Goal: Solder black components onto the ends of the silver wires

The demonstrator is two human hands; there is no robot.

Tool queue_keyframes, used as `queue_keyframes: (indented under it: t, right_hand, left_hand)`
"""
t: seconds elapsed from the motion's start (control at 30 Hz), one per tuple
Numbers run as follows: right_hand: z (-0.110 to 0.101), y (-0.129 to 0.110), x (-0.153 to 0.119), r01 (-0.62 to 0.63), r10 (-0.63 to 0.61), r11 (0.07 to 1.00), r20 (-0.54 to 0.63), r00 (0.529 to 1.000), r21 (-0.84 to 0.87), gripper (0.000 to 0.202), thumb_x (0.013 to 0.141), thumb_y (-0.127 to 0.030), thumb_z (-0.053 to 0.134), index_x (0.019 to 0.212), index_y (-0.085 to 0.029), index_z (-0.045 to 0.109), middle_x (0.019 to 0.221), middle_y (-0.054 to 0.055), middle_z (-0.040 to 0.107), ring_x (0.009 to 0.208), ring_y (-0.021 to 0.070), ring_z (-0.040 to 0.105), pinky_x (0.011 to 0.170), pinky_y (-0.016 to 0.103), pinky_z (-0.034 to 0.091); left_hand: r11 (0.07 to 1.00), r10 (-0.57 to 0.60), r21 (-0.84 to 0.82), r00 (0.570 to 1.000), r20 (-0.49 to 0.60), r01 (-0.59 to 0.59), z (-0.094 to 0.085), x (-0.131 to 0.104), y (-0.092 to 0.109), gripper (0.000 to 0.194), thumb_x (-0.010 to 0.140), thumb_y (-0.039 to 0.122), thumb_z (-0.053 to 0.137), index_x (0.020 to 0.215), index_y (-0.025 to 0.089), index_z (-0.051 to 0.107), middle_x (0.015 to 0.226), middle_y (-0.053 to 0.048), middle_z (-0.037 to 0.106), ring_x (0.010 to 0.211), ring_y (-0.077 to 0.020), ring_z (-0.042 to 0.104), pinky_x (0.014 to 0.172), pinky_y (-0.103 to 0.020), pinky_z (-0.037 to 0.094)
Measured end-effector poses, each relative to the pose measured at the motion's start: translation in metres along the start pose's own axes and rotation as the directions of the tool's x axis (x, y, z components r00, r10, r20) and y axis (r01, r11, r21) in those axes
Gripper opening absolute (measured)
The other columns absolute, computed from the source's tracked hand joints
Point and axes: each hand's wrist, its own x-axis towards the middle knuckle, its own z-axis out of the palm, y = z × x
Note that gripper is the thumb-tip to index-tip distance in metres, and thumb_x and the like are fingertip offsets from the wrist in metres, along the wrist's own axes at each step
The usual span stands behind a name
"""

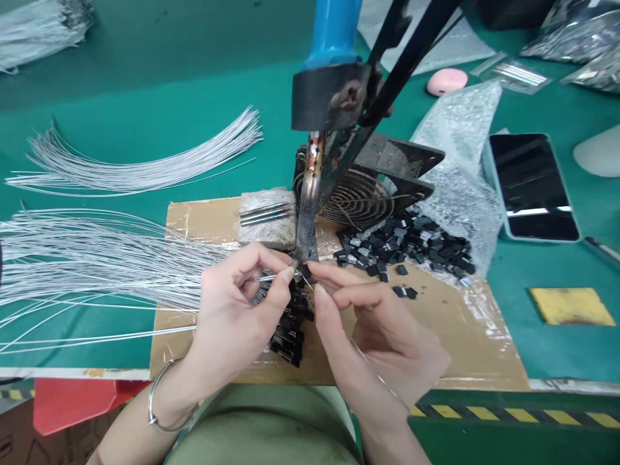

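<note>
My left hand [245, 310] is closed in a pinch on a white wire [263, 279], its end right under the tip of a fixed soldering iron [306, 226]. Whatever sits at that wire's end is too small to make out. In my right hand [387, 329], thumb and forefinger pinch a thin silvery wire [308, 282] that looks like solder; it runs back across the palm toward the wrist. Below both hands lie wires with black connector ends [288, 339]. More white wires [97, 265] stretch left from there, partly hidden by my left hand.
Cardboard [465, 342] covers the bench front. Behind the iron stands a fan [361, 194], beside small black parts [407, 242] and bubble wrap [460, 155]. A stained block [266, 236] carries metal rods. Further right are a phone [533, 187] and yellow sponge [571, 306]; another wire bundle [145, 171] lies left.
</note>
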Motion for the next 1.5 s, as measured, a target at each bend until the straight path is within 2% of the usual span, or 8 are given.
queue_keyframes:
  t: [0.17,0.33,0.57,0.8,1.0,1.17,1.33,1.5]
  right_hand:
    - [-0.0019,0.0008,0.0003,0.012,-0.011,1.0,0.029,1.0,-0.017,0.016,0.089,-0.01,0.075,0.084,-0.023,0.068,0.11,0.007,0.084,0.102,0.024,0.082,0.09,0.036,0.067]
    - [0.0014,0.0001,0.0001,-0.01,0.01,1.0,-0.018,1.0,0.017,0.017,0.091,-0.012,0.073,0.08,-0.023,0.067,0.107,0.005,0.085,0.1,0.0222,0.082,0.093,0.035,0.066]
    - [-0.0012,0.0,0.001,-0.008,0.009,1.0,0.024,1.0,-0.015,0.016,0.092,-0.011,0.074,0.083,-0.023,0.067,0.109,0.007,0.084,0.101,0.0233,0.082,0.092,0.037,0.066]
    - [-0.003,0.0003,0.0008,0.01,-0.009,1.0,0.049,0.999,-0.017,0.019,0.089,-0.006,0.076,0.086,-0.023,0.068,0.113,0.005,0.084,0.105,0.0222,0.082,0.092,0.033,0.066]
    - [0.0009,0.0016,-0.0012,-0.003,0.003,1.0,-0.006,1.0,0.018,0.017,0.089,-0.009,0.076,0.082,-0.022,0.069,0.109,0.004,0.084,0.098,0.0203,0.082,0.091,0.031,0.065]
    - [0.0,0.0045,-0.0016,-0.003,0.003,1.0,0.027,1.0,0.0,0.017,0.09,-0.009,0.075,0.083,-0.022,0.069,0.111,0.006,0.084,0.103,0.0224,0.082,0.094,0.035,0.065]
    - [-0.0002,0.0038,-0.0014,-0.009,0.009,1.0,-0.015,1.0,0.015,0.016,0.09,-0.01,0.076,0.083,-0.023,0.069,0.108,0.004,0.084,0.1,0.0213,0.082,0.094,0.034,0.065]
    - [-0.0019,0.003,-0.0009,-0.001,0.001,1.0,0.025,1.0,-0.02,0.016,0.09,-0.009,0.076,0.084,-0.023,0.069,0.11,0.005,0.084,0.1,0.0229,0.082,0.092,0.036,0.066]
  left_hand:
    - [1.0,0.007,-0.005,1.0,0.0,-0.007,-0.0005,0.0001,-0.0007,0.013,0.088,0.016,0.072,0.076,0.018,0.069,0.083,-0.003,0.077,0.073,-0.0144,0.067,0.057,-0.022,0.047]
    - [1.0,-0.007,-0.008,1.0,0.001,0.007,-0.0013,-0.0003,-0.0019,0.013,0.088,0.016,0.073,0.076,0.019,0.069,0.084,-0.003,0.078,0.073,-0.0147,0.068,0.057,-0.022,0.047]
    - [1.0,-0.005,-0.028,1.0,-0.001,0.005,-0.0013,0.0006,-0.0042,0.012,0.087,0.016,0.074,0.076,0.019,0.07,0.085,-0.003,0.079,0.072,-0.014,0.067,0.058,-0.022,0.048]
    - [1.0,-0.001,-0.009,1.0,0.004,0.001,-0.0007,-0.0003,-0.0029,0.012,0.088,0.016,0.074,0.078,0.019,0.07,0.085,-0.002,0.078,0.075,-0.0147,0.068,0.056,-0.022,0.046]
    - [1.0,0.001,0.002,1.0,0.003,-0.001,-0.0022,-0.0001,-0.004,0.013,0.09,0.018,0.073,0.077,0.019,0.07,0.083,-0.003,0.078,0.075,-0.0157,0.068,0.057,-0.023,0.046]
    - [1.0,-0.009,-0.016,1.0,0.011,0.009,-0.0014,0.0009,-0.0057,0.013,0.089,0.017,0.073,0.077,0.019,0.069,0.084,-0.002,0.078,0.073,-0.0142,0.067,0.057,-0.023,0.046]
    - [1.0,0.0,-0.018,1.0,0.016,0.0,-0.0016,0.0001,-0.0046,0.013,0.09,0.016,0.072,0.078,0.019,0.069,0.084,-0.002,0.077,0.073,-0.0138,0.067,0.057,-0.023,0.045]
    - [1.0,0.002,-0.004,1.0,0.012,-0.002,-0.0012,-0.0007,-0.0032,0.013,0.089,0.017,0.074,0.077,0.019,0.069,0.084,-0.002,0.077,0.074,-0.0148,0.068,0.058,-0.023,0.046]
